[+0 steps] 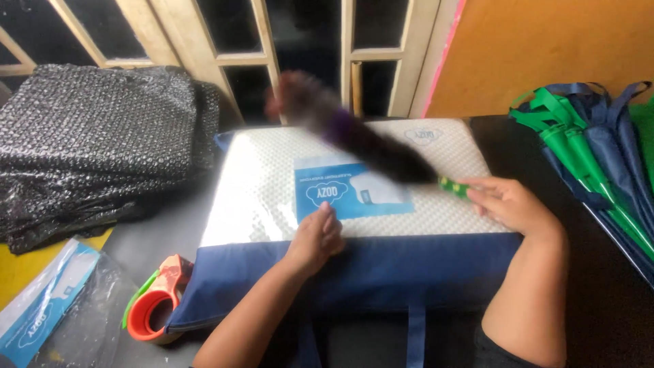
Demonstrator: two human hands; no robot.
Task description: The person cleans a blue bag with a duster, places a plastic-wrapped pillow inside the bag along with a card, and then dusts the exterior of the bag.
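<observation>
Left hand (317, 238) is pressing flat, grasping nothing, on the packaged pillow (354, 204) lying mid-tabletop; right hand (507, 204) is gripping a blurred duster (361, 136). Light strokes toward the far edge probably work best.

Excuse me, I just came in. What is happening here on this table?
A person is holding a dark feather duster by its green handle in the right hand above a white pillow packed in a clear and navy blue bag. The duster is blurred. The left hand rests on the pillow near its blue label. An orange tape dispenser lies at the left, a black plastic bundle behind it, and green and blue bags at the right.
</observation>
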